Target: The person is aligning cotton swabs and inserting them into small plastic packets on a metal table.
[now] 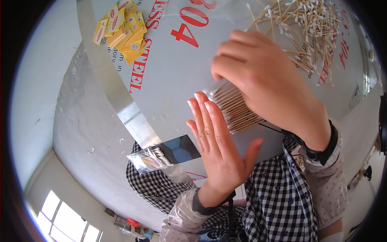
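Wooden-stemmed cotton swabs (238, 107), neatly bundled

Your work surface is a grey metal table (169, 76) with red printing across it and a bare shiny strip along its left edge. On it you have a stack of yellow packets (121, 30) at the far left, a loose pile of cotton swabs (310, 28) at the far right, and a clear plastic bag (209, 8) between them at the far edge. A filled bag of swabs (150, 158) lies at the near edge beside a dark blue patch.
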The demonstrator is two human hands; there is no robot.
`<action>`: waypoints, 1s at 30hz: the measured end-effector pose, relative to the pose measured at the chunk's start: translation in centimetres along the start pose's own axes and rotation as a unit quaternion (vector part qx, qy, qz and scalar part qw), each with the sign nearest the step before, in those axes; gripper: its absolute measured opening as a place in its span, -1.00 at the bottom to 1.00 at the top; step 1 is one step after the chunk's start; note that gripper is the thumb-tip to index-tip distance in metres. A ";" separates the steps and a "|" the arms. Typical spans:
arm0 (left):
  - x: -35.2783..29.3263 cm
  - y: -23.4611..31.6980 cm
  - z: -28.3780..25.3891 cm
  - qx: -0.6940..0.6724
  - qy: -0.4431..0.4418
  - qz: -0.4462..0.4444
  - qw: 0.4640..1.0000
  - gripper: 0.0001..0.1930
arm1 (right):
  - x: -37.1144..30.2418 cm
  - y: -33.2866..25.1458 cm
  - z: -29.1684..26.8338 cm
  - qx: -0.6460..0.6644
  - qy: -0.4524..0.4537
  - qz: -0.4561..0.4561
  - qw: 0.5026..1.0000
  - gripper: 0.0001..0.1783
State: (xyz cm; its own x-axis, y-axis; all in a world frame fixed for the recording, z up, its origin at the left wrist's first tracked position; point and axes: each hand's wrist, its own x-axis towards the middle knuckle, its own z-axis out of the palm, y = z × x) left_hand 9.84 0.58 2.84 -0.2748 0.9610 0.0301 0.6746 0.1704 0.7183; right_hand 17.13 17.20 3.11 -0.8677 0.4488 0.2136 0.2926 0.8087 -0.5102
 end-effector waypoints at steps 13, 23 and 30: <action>2.3 0.6 3.1 0.263 -0.095 0.016 0.960 0.13 | -8.7 -2.1 -2.3 0.297 0.175 0.311 0.885 -0.87; 1.9 0.4 3.3 0.293 -0.090 0.015 0.952 0.22 | -9.3 -2.1 0.2 0.350 0.229 0.309 0.854 -0.86; 0.9 -0.3 0.9 -0.111 0.067 -0.024 0.991 0.20 | -8.6 -1.1 0.9 0.444 0.284 0.237 0.816 -0.59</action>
State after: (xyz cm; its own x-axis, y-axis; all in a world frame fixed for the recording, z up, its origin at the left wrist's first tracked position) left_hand 9.96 1.61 2.03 -0.4016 0.9127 0.0749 0.4961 0.1481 0.8555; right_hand 23.95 12.07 1.13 -0.3411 0.9392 0.0396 -0.0835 0.0117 -0.9964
